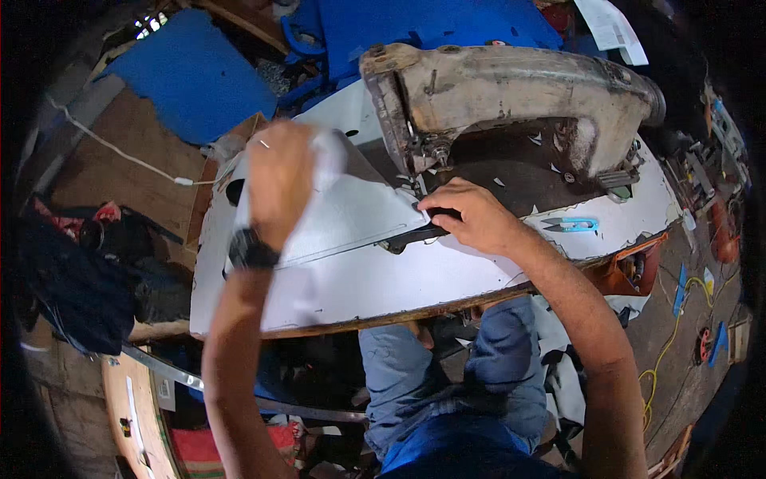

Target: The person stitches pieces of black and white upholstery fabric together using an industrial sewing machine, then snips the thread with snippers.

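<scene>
Pale sheet (351, 219) on the surface (455, 275), beside the sewing machine (511, 84).
Likely light, bendy, slippery — best held by its edges; my right hand (472, 211) seems to pinch its tip, my left hand (281, 180) blurs — grip unclear.

Included a white-topped table (399, 291) with a chipped edge and, at upper left, a blue sheet-like surface (187, 80). Showed at right a dark, littered floor (690, 383) crossed by a yellow cord (653, 374). Displayed bright patches of light (152, 25) near the top left.
</scene>
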A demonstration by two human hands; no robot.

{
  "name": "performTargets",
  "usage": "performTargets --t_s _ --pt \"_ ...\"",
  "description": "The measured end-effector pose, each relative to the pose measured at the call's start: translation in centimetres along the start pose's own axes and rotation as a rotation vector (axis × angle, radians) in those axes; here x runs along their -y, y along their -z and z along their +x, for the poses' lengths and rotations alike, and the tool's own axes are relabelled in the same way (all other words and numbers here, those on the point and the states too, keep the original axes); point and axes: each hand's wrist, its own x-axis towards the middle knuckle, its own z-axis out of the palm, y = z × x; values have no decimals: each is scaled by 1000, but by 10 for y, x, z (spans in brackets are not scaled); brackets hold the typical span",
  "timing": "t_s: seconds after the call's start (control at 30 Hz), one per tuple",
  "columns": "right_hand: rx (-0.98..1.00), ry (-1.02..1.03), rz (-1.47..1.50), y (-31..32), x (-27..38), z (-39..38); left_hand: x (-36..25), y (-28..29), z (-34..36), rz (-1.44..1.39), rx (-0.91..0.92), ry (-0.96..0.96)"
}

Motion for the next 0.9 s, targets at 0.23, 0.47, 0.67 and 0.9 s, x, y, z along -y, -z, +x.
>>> performTargets --t_s 0.23,0.47,0.67,0.9 --pt "-42 -127 124 -2 3 1 -86 10 -39 -586 308 -101" --pt "-66 77 -42 -6 -13 1 -81 9 -24 -594 433 -163" --pt "-63 54 -52 -6 -6 -1 -61 -7 -13 -400 425 -377" --pt "-64 64 -146 -8 -7 0 -74 5 -25 -594 496 -388"
